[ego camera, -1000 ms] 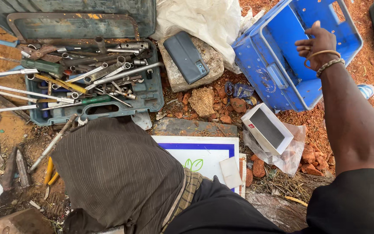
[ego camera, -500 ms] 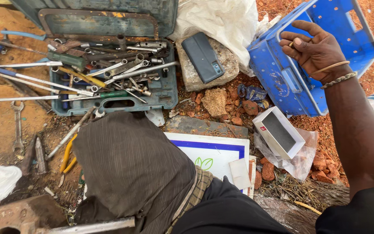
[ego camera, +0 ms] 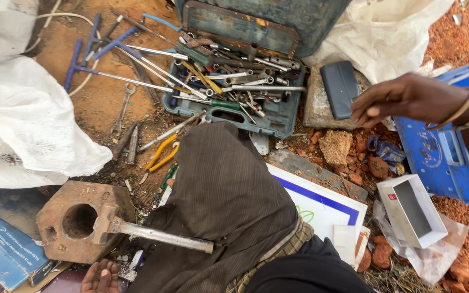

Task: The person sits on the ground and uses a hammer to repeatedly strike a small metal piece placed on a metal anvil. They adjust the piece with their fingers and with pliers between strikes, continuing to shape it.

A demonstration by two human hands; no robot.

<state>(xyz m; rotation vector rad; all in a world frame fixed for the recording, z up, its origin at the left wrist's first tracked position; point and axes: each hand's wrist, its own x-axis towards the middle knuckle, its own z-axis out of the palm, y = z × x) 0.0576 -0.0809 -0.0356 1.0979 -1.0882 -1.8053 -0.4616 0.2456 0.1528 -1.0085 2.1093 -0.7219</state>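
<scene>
Right hand [ego camera: 403,100] hangs empty with fingers loosely curled, fingertips just beside the dark phone [ego camera: 340,89] lying flat on a stone slab [ego camera: 316,106]; left hand [ego camera: 101,276] rests palm-up and empty by the rusty block [ego camera: 80,220]. Open toolbox [ego camera: 234,95] crowds the phone's left, blue crate [ego camera: 443,154] its right; rubble below leaves little room.

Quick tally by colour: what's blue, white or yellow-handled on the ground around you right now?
Blue crate: 1
Blue-handled long wrenches: cannot count exactly
White sacks: 2
White open box: 1
Yellow-handled pliers: 1
Total counted: 5
</scene>
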